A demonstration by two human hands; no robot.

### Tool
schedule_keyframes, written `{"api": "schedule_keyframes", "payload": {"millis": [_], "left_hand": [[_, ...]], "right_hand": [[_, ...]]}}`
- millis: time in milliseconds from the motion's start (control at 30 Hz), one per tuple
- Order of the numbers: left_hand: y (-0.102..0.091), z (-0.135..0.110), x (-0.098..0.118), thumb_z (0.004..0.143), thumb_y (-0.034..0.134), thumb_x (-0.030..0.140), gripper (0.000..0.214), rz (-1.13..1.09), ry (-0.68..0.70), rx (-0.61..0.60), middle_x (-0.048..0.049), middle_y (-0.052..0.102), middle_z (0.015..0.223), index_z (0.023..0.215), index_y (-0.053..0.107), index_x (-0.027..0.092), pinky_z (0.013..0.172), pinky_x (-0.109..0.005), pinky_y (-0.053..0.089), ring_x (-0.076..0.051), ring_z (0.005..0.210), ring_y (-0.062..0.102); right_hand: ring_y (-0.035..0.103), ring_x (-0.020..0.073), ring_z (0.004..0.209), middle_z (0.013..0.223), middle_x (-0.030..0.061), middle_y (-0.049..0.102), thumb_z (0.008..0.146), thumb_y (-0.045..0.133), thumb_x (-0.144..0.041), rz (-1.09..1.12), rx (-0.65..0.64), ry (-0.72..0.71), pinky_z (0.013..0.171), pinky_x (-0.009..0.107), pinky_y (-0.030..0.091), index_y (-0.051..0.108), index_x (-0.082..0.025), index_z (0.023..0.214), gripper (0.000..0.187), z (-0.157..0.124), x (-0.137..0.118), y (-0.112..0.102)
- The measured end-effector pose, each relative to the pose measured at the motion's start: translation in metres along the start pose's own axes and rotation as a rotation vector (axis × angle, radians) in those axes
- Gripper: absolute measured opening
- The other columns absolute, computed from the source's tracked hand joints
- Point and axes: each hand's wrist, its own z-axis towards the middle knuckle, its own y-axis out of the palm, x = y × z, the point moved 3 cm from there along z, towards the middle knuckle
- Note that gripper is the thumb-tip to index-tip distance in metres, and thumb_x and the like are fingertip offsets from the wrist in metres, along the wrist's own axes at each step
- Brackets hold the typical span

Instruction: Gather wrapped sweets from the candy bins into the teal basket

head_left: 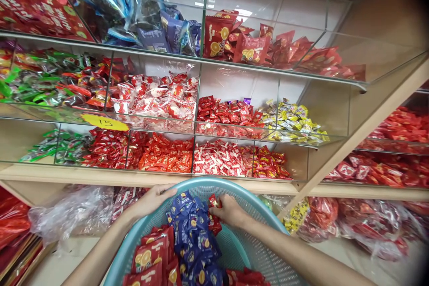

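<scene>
A round teal plastic basket (268, 214) with mesh sides is tilted towards me below the shelves. My left hand (156, 199) is closed on its upper left rim. Inside the basket my right hand (228, 210) is closed around red candy packets (214, 223), partly covered by the fingers. Beside it runs a pile of dark blue candy packets (194, 237). Red packets with orange pictures (150, 254) lie on the left, and more red packets (246, 277) lie at the bottom, cut off by the view's edge.
Glass-fronted compartments above hold red and white candies (217, 158), orange-red packets (170, 152) and yellow-white candies (295, 116). A yellow tag (104, 122) reads 15. A wooden ledge (67, 172) runs just beyond the basket. Plastic bags (77, 210) lie beneath it, and a slanted wooden post (348, 134) stands right.
</scene>
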Motion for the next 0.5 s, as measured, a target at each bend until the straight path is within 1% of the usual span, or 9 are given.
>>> {"api": "schedule_keyframes", "payload": {"millis": [67, 167, 233, 300, 400, 500], "left_hand": [[0.0, 0.0001, -0.0005, 0.073, 0.047, 0.044, 0.041, -0.004, 0.006, -0.008, 0.0014, 0.065, 0.091, 0.103, 0.058, 0.018, 0.077, -0.026, 0.04, -0.017, 0.082, 0.055], [-0.0005, 0.0003, -0.0009, 0.073, 0.047, 0.044, 0.041, -0.002, 0.009, -0.007, 0.0016, 0.065, 0.091, 0.102, 0.059, 0.019, 0.078, -0.026, 0.04, -0.017, 0.083, 0.055], [-0.0007, 0.0001, -0.0003, 0.073, 0.048, 0.044, 0.04, 0.003, 0.004, 0.002, 0.0019, 0.065, 0.09, 0.102, 0.059, 0.019, 0.078, -0.026, 0.04, -0.018, 0.084, 0.055], [-0.0004, -0.0005, 0.0009, 0.073, 0.047, 0.044, 0.04, 0.002, 0.001, 0.002, 0.0019, 0.066, 0.088, 0.102, 0.059, 0.019, 0.077, -0.026, 0.04, -0.018, 0.083, 0.055], [0.0009, -0.0016, 0.0031, 0.073, 0.047, 0.044, 0.04, -0.009, -0.004, -0.013, 0.0013, 0.066, 0.088, 0.101, 0.059, 0.018, 0.076, -0.026, 0.041, -0.018, 0.082, 0.056], [0.0014, -0.0019, 0.0038, 0.073, 0.046, 0.045, 0.041, -0.007, -0.012, -0.014, 0.0012, 0.065, 0.089, 0.101, 0.059, 0.018, 0.076, -0.026, 0.04, -0.018, 0.082, 0.056]], "right_hand": [[0.047, 0.0092, 0.049, 0.053, -0.0016, 0.052, 0.066, 0.054, -0.039, 0.138, -0.039, 0.009, 0.044, 0.019, 0.032, 0.05, -0.016, 0.066, 0.024, 0.0009, 0.0011, 0.0038], [0.045, 0.0083, 0.04, 0.046, -0.0038, 0.05, 0.067, 0.054, -0.04, 0.336, -0.121, 0.072, 0.039, 0.018, 0.033, 0.047, -0.016, 0.069, 0.024, 0.0017, 0.0042, 0.0083], [0.044, 0.008, 0.036, 0.043, -0.0044, 0.049, 0.067, 0.054, -0.04, 0.439, -0.164, 0.118, 0.037, 0.019, 0.034, 0.045, -0.017, 0.069, 0.024, 0.0018, 0.0057, 0.01], [0.044, 0.0078, 0.036, 0.043, -0.004, 0.05, 0.067, 0.054, -0.04, 0.52, -0.189, 0.126, 0.037, 0.018, 0.035, 0.045, -0.017, 0.068, 0.025, 0.0018, 0.0055, 0.0104], [0.046, 0.008, 0.037, 0.045, -0.0033, 0.052, 0.067, 0.054, -0.042, 0.573, -0.193, 0.083, 0.038, 0.018, 0.038, 0.045, -0.017, 0.068, 0.026, 0.0023, 0.0032, 0.0083], [0.046, 0.0083, 0.035, 0.041, -0.0039, 0.05, 0.067, 0.054, -0.042, 0.47, -0.185, 0.048, 0.034, 0.018, 0.036, 0.046, -0.017, 0.063, 0.026, 0.0022, 0.0013, 0.0022]]}}
